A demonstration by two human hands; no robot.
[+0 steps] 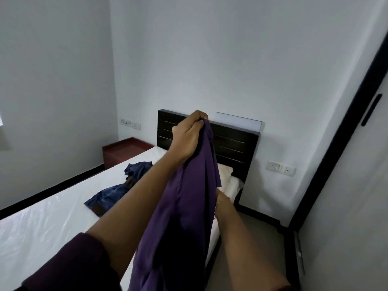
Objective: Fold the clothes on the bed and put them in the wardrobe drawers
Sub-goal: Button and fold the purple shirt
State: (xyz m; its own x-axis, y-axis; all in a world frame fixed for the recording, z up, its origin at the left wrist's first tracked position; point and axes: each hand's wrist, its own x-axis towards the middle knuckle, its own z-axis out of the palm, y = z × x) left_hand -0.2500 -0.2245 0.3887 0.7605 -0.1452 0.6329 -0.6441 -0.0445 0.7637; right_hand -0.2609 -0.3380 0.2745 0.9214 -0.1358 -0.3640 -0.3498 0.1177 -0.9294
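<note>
My left hand [189, 135] is raised in front of me and grips the top of a purple garment [182, 206], which hangs down in a long bunch over the right edge of the bed. My right forearm reaches forward under the cloth; my right hand is hidden behind the purple garment, and only the wrist [220, 199] shows. On the white bed [46, 219] lie blue denim clothes [117, 190], crumpled, left of my arms. The white wardrobe door [357, 185] with a dark handle stands at the right.
A dark wooden headboard [235, 148] stands against the far wall, with a cream pillow [225, 173] below it. A red-brown bedside table [123, 150] sits left of the headboard. A narrow strip of floor [262, 234] runs between the bed and the wardrobe.
</note>
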